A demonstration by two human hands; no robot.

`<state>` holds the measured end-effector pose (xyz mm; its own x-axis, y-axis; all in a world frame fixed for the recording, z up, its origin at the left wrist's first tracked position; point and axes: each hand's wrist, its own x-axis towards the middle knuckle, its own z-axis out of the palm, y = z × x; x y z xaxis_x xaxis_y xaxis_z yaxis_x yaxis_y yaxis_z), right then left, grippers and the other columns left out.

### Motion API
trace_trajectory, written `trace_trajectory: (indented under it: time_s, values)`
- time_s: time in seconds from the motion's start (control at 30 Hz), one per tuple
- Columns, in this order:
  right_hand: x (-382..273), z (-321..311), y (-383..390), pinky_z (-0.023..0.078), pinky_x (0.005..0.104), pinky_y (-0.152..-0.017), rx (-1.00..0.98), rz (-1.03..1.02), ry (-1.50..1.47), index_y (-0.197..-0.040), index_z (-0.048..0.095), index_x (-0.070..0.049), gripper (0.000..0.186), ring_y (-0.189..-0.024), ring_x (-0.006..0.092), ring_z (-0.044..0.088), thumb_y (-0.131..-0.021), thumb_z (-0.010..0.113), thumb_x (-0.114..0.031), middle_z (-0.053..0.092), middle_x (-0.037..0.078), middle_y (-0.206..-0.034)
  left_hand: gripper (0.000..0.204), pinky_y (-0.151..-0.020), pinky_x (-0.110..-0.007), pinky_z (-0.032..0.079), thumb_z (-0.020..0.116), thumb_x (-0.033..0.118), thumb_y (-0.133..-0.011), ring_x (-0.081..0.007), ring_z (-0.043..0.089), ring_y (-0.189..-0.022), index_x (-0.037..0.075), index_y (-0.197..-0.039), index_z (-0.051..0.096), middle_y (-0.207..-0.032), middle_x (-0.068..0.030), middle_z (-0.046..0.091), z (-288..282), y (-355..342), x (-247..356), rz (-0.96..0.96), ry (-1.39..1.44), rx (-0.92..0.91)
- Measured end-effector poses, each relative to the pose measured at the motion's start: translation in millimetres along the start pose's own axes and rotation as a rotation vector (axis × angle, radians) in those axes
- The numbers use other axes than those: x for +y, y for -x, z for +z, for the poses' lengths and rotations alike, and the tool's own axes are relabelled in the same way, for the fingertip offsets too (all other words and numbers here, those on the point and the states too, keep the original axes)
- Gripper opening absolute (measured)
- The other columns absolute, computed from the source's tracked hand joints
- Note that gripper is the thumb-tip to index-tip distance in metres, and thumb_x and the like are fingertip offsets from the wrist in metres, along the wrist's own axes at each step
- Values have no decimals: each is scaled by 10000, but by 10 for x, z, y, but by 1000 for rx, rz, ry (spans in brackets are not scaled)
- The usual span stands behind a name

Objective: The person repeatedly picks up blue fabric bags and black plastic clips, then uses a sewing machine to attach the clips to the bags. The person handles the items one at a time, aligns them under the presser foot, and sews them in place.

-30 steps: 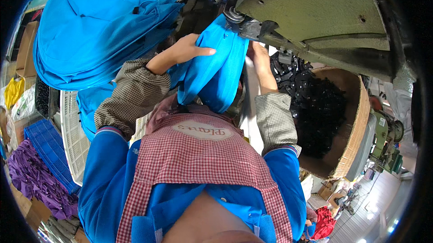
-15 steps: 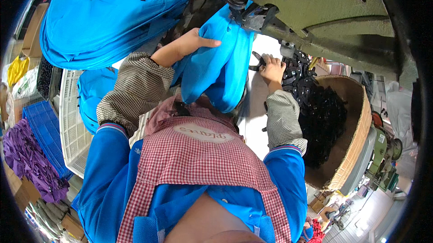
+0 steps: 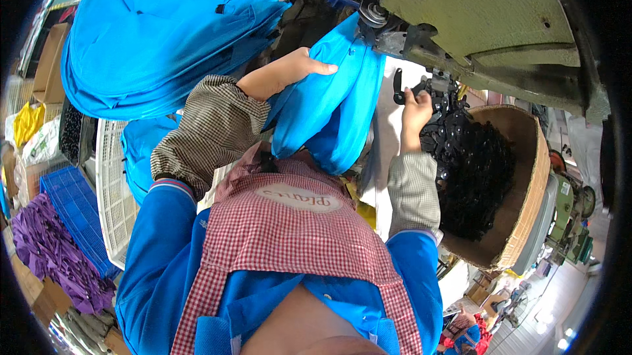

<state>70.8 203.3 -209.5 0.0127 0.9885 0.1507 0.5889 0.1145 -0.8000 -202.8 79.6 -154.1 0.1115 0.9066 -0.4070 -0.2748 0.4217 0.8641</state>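
Note:
My left hand (image 3: pixel 289 72) grips a hanging folded piece of blue fabric (image 3: pixel 326 111), thumb over its front. The fabric reaches up under the metal head (image 3: pixel 401 42) of a green machine (image 3: pixel 474 12). To the fabric's right, my right hand (image 3: pixel 417 108) has its fingers curled on a small black plastic piece (image 3: pixel 399 88), over a white surface at the edge of a heap of similar black pieces (image 3: pixel 467 170); part of the grip is hidden.
Stacked blue fabric (image 3: pixel 158 32) lies upper left. White (image 3: pixel 112 190) and blue (image 3: pixel 72 217) crates and purple fabric (image 3: pixel 52 256) are at left. A cardboard box (image 3: pixel 526 190) holds black pieces at right. Another person (image 3: pixel 461 335) is at lower right.
My right hand has moved from behind the blue fabric rightward to the black pieces and has taken hold of one. My left hand, still on the fabric, has shifted slightly right.

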Motion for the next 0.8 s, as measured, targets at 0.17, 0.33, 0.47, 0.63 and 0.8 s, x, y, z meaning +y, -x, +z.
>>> trace_trajectory:
  time_s: [0.17, 0.33, 0.47, 0.63, 0.8]
  values:
    - [-810, -36, 650, 389, 190, -393, -261, -11, -829, -1242, 375, 0, 500, -480, 79, 510, -791, 591, -17, 617, 78, -690, 475, -749, -325, 477, 698, 250, -703, -213, 606, -813, -25, -1066, 563, -964, -123, 615, -31, -50, -23, -47, 82, -29]
    - [-1294, 79, 707, 393, 170, -415, -174, 169, -821, -1170, 441, 22, 408, -502, 64, 534, -793, 592, -12, 628, 80, -673, 422, -758, -344, 486, 658, 211, -757, -206, 610, -820, 17, -1110, 530, -977, -100, 614, -46, -48, 6, -40, 76, -84]
    - [-1369, 116, 697, 393, 176, -413, -373, 106, -782, -1174, 438, 10, 429, -490, 67, 531, -781, 606, -19, 612, 68, -641, 408, -762, -347, 490, 653, 202, -762, -207, 611, -833, 17, -1106, 534, -980, -101, 616, -5, -2, 58, -50, 166, -109]
    - [-1106, 96, 639, 400, 215, -450, -323, 107, -367, -1125, 475, -10, 357, -511, 86, 534, -807, 598, -116, 561, 32, -586, 400, -790, -325, 473, 661, 187, -751, -204, 608, -836, -21, -1076, 556, -975, -117, 616, -18, 40, 74, -29, 185, -65]
    - [-543, 594, -17, 456, 327, -659, -257, -298, 0, -879, 600, 14, 256, -755, 278, 612, -791, 573, -226, 622, 174, -788, 400, -755, -346, 493, 644, 234, -779, -192, 611, -823, 9, -1094, 541, -966, -90, 615, -114, -27, 15, -31, 110, -109]
